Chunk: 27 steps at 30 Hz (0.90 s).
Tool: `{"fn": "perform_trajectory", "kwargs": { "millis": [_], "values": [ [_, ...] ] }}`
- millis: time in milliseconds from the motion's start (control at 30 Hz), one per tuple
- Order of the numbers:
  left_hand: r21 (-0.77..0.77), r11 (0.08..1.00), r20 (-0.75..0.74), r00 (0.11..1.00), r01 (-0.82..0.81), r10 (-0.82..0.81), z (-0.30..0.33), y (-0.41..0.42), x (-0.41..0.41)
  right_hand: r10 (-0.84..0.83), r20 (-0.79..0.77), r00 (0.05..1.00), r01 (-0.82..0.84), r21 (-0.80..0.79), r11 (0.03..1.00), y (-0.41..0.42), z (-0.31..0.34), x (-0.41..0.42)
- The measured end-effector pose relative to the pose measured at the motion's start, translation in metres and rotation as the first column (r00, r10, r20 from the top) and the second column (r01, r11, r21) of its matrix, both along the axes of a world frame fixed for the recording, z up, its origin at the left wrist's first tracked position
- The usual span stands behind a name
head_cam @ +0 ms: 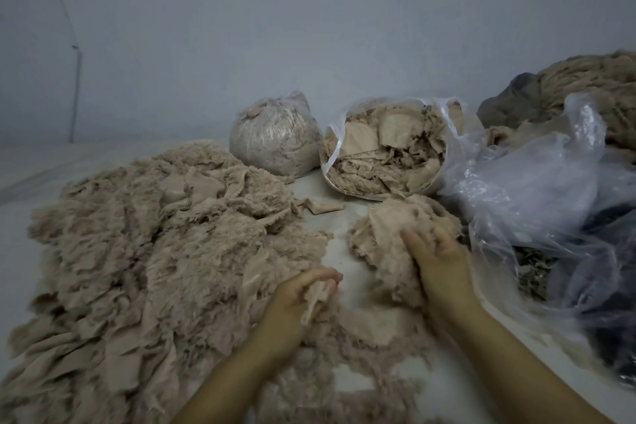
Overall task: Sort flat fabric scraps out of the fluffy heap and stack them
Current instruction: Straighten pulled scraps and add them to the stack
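A wide beige fluffy heap [144, 251] covers the left half of the white surface. My left hand [296, 303] is at its right edge, fingers curled round a small beige scrap [315, 299] that hangs from the fist. A smaller pile of beige scraps [389, 237] lies to the right of the heap. My right hand [437, 258] rests on top of that pile with its fingers spread and pressing into the fabric. One flat scrap [321, 206] lies alone between the heap and the pile.
An open clear bag of beige scraps [389, 148] stands behind the pile, with a tied full bag [275, 134] to its left. Crumpled clear plastic [537, 189] and a further fluffy mass [592, 89] fill the right side. A pale wall rises behind.
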<state>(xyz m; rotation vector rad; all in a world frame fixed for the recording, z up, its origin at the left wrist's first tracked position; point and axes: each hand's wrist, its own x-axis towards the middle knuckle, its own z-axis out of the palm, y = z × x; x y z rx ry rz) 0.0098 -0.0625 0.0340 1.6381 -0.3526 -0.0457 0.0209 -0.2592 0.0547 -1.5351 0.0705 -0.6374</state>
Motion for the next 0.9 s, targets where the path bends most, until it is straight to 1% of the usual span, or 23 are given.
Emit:
{"fn": "perform_trajectory", "kwargs": {
  "millis": [67, 133, 167, 200, 233, 300, 333, 400, 433, 467, 500, 533, 567, 633, 700, 733, 800, 833, 867, 900],
  "values": [
    [0.074, 0.997, 0.047, 0.999, 0.010, -0.014, 0.001, -0.003, 0.003, 0.168, -0.037, 0.985, -0.166, 0.043, 0.985, 0.008, -0.004, -0.002],
    [0.104, 0.992, 0.039, 0.996, 0.071, -0.076, 0.002, -0.008, 0.008, 0.347, -0.006, 0.938, -0.341, 0.174, 0.924, 0.014, -0.003, -0.006],
    [0.141, 0.984, 0.043, 0.992, 0.110, -0.117, 0.002, -0.012, 0.008, 0.412, 0.006, 0.911, -0.403, 0.224, 0.887, 0.016, -0.002, -0.008],
    [0.170, 0.974, 0.042, 0.986, 0.149, -0.159, 0.002, -0.016, 0.008, 0.446, 0.011, 0.895, -0.436, 0.236, 0.869, 0.018, -0.001, -0.010],
    [0.167, 0.968, 0.036, 0.980, 0.186, -0.195, 0.002, -0.019, 0.007, 0.444, 0.004, 0.896, -0.436, 0.199, 0.878, 0.020, 0.000, -0.011],
    [0.074, 0.981, 0.003, 0.984, 0.178, -0.178, 0.002, -0.022, 0.004, 0.390, -0.005, 0.921, -0.386, 0.119, 0.915, 0.020, 0.003, -0.012],
    [0.033, 0.991, -0.040, 0.991, 0.131, -0.129, 0.001, -0.021, 0.006, 0.370, -0.006, 0.929, -0.366, 0.134, 0.921, 0.018, 0.004, -0.012],
    [0.007, 0.999, -0.101, 0.994, 0.050, -0.049, 0.004, -0.017, 0.011, 0.397, -0.026, 0.917, -0.381, 0.232, 0.895, 0.012, 0.005, -0.011],
    [0.026, 0.998, -0.087, 0.994, 0.061, -0.059, 0.006, -0.015, 0.013, 0.439, -0.032, 0.898, -0.412, 0.291, 0.863, 0.011, 0.006, -0.011],
    [0.048, 0.992, -0.053, 0.992, 0.116, -0.114, 0.008, -0.016, 0.014, 0.480, -0.034, 0.877, -0.442, 0.336, 0.832, 0.011, 0.007, -0.011],
    [0.053, 0.982, -0.024, 0.983, 0.184, -0.183, 0.012, -0.019, 0.013, 0.518, -0.043, 0.854, -0.473, 0.348, 0.809, 0.012, 0.008, -0.011],
    [0.027, 0.972, -0.011, 0.972, 0.233, -0.233, 0.013, -0.024, 0.013, 0.545, -0.049, 0.837, -0.498, 0.347, 0.795, 0.014, 0.008, -0.011],
    [-0.035, 0.970, -0.023, 0.970, 0.241, -0.242, 0.014, -0.031, 0.012, 0.562, -0.045, 0.826, -0.515, 0.349, 0.783, 0.017, 0.008, -0.012],
    [-0.219, 0.962, -0.111, 0.975, 0.165, -0.192, 0.016, -0.041, 0.013, 0.565, -0.022, 0.825, -0.513, 0.392, 0.764, 0.019, 0.007, -0.012],
    [-0.308, 0.947, -0.188, 0.970, 0.089, -0.152, 0.018, -0.045, 0.014, 0.541, -0.030, 0.841, -0.473, 0.445, 0.760, 0.016, 0.007, -0.012],
    [-0.342, 0.935, -0.223, 0.958, 0.095, -0.179, 0.018, -0.043, 0.017, 0.529, -0.040, 0.847, -0.457, 0.451, 0.766, 0.013, 0.008, -0.012],
    [-0.412, 0.903, -0.319, 0.909, 0.123, -0.269, 0.022, -0.039, 0.018, 0.494, -0.055, 0.868, -0.438, 0.385, 0.812, 0.008, 0.007, -0.012],
    [-0.408, 0.903, -0.347, 0.893, 0.133, -0.288, 0.024, -0.039, 0.017, 0.461, -0.071, 0.885, -0.420, 0.308, 0.853, 0.008, 0.006, -0.012],
    [-0.365, 0.920, -0.349, 0.895, 0.142, -0.276, 0.022, -0.040, 0.018, 0.429, -0.087, 0.899, -0.400, 0.234, 0.886, 0.009, 0.005, -0.012],
    [-0.310, 0.944, -0.339, 0.914, 0.115, -0.223, 0.020, -0.042, 0.019, 0.405, -0.093, 0.910, -0.385, 0.175, 0.906, 0.011, 0.002, -0.011]
  ]
}}
